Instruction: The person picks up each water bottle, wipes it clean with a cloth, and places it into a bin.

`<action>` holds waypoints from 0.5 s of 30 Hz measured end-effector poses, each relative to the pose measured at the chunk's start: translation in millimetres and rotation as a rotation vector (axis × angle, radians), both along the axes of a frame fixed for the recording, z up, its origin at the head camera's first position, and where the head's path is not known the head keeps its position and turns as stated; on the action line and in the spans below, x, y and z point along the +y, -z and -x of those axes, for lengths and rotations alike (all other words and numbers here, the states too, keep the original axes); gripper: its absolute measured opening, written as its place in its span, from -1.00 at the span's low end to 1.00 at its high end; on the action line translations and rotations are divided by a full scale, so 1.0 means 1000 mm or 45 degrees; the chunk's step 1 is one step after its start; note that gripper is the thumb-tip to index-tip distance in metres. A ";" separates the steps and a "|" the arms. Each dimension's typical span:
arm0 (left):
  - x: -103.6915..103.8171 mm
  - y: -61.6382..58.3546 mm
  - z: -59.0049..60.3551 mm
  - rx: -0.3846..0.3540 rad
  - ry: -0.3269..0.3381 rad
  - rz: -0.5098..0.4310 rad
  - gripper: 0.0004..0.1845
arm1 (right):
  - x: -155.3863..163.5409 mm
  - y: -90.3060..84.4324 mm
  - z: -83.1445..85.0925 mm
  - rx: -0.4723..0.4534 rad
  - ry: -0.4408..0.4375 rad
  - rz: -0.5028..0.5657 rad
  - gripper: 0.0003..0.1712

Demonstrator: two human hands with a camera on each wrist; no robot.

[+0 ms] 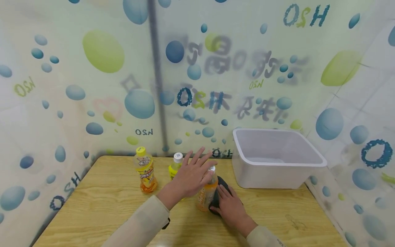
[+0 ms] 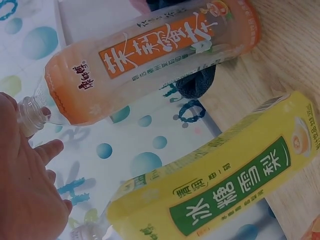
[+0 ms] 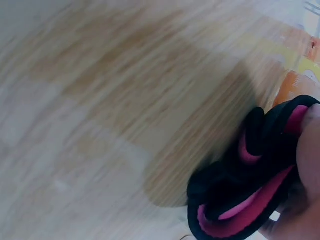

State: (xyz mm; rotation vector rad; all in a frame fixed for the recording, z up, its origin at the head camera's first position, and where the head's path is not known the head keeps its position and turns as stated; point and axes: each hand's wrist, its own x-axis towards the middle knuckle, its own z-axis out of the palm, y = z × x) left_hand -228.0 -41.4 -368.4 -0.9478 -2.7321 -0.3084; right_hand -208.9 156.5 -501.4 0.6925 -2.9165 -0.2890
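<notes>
My left hand [image 1: 192, 175] is spread with straight fingers over the top of a clear bottle with an orange label [image 1: 206, 195]. In the left wrist view its fingers lie right at the bottle's neck [image 2: 31, 117]. A yellow-and-green-labelled drink bottle [image 2: 210, 185] stands beside it, partly hidden behind the left hand in the head view. My right hand [image 1: 231, 207] holds a bunched black cloth [image 1: 223, 185] against the table, close along the orange-label bottle's right side. Pink lining shows in the folds of the cloth in the right wrist view.
A yellow-capped bottle of amber drink [image 1: 145, 171] stands to the left on the wooden table [image 1: 102, 199]. At the back right is a white plastic bin [image 1: 271, 176]. A patterned curtain [image 1: 191, 79] hangs behind the table and along its sides.
</notes>
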 end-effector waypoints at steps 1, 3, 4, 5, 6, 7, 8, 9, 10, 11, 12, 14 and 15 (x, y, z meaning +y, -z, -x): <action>0.000 0.000 0.000 -0.001 0.002 -0.006 -0.50 | 0.000 0.000 0.000 -0.008 0.002 0.009 -0.22; 0.000 0.001 0.000 0.011 0.010 -0.018 -0.51 | 0.001 -0.001 0.001 -0.027 0.007 0.035 -0.22; 0.000 0.001 0.000 0.016 0.013 -0.024 -0.51 | 0.001 -0.002 0.001 -0.038 0.012 0.057 -0.23; 0.000 0.001 0.001 0.022 0.017 -0.029 -0.52 | 0.001 -0.003 0.001 -0.046 0.015 0.081 -0.23; 0.000 0.001 0.001 0.028 0.020 -0.032 -0.52 | 0.002 -0.005 0.001 -0.051 0.019 0.096 -0.23; 0.000 0.001 0.001 0.027 0.020 -0.031 -0.52 | 0.002 -0.007 0.001 -0.053 0.023 0.117 -0.24; -0.001 0.001 0.001 0.021 0.017 -0.026 -0.51 | 0.002 -0.009 0.002 -0.052 0.027 0.138 -0.24; -0.001 0.001 0.001 0.017 0.016 -0.025 -0.51 | 0.002 -0.013 0.002 -0.051 0.034 0.165 -0.25; -0.001 0.001 0.001 0.015 0.017 -0.025 -0.51 | 0.002 -0.016 0.002 -0.043 0.036 0.181 -0.26; -0.001 0.001 0.001 0.018 0.016 -0.024 -0.50 | 0.002 -0.020 0.002 -0.038 0.040 0.200 -0.27; -0.001 0.002 0.001 0.017 0.014 -0.022 -0.50 | 0.002 -0.024 0.001 -0.040 0.047 0.233 -0.28; -0.002 0.002 0.001 0.022 0.009 -0.011 -0.50 | 0.001 -0.032 0.001 -0.036 0.065 0.317 -0.28; -0.002 0.002 0.001 0.027 0.008 -0.008 -0.50 | 0.002 -0.036 0.001 -0.033 0.071 0.359 -0.28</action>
